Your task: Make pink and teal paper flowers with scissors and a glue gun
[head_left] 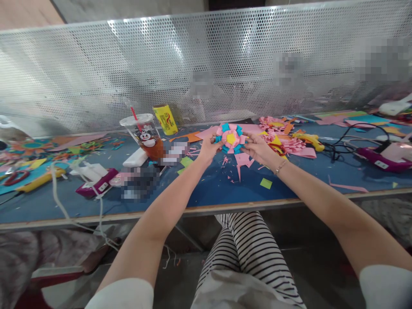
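Note:
A paper flower [231, 138] with pink and blue petals and a yellow centre is held up over the blue table, between my two hands. My left hand [210, 148] pinches its left edge. On the opposite edge, my right hand [256, 147] grips the petals; a bracelet is on that wrist. Pink paper scraps [243, 159] lie on the table just below the flower. A small green paper square [266, 183] rests nearer the table's front edge.
At the left stand a plastic cup [150, 143] with a red straw and a yellow packet [165, 119]. Purple power strips [98, 183] with cables lie on both sides. Right of my hands are pink fringed flowers [275, 124] and a yellow tool [309, 140]. Perforated metal [128, 64] spans the back.

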The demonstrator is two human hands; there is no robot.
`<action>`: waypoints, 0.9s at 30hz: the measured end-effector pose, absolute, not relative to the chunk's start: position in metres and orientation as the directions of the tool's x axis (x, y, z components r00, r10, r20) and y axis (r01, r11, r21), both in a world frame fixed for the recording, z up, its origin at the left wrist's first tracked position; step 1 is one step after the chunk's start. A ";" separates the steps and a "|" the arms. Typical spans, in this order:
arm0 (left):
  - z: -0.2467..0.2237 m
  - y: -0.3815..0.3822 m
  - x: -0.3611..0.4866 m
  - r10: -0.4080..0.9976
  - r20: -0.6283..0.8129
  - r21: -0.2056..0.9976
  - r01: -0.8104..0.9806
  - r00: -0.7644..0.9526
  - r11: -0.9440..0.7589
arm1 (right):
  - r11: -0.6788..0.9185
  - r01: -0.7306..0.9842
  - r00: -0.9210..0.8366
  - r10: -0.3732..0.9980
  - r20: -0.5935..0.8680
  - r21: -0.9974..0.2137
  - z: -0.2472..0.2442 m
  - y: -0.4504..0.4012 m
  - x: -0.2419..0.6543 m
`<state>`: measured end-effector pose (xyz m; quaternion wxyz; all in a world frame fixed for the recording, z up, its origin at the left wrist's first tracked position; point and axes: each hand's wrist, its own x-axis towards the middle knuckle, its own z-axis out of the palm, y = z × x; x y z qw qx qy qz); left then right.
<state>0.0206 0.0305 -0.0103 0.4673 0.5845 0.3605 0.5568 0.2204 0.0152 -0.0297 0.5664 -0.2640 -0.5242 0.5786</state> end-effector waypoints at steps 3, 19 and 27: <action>-0.011 0.031 0.020 0.923 0.366 0.931 -0.049 0.117 -0.363 | 0.188 -0.394 -0.226 0.929 0.293 -0.900 -0.029 0.015 0.221; -0.009 0.031 0.019 0.896 0.434 0.898 0.040 0.100 -0.439 | 0.204 -0.399 -0.255 0.912 0.322 -0.894 -0.023 0.009 0.220; -0.010 0.033 0.018 0.881 0.464 0.879 0.074 0.091 -0.471 | 0.224 -0.380 -0.260 0.905 0.337 -0.897 -0.023 0.008 0.219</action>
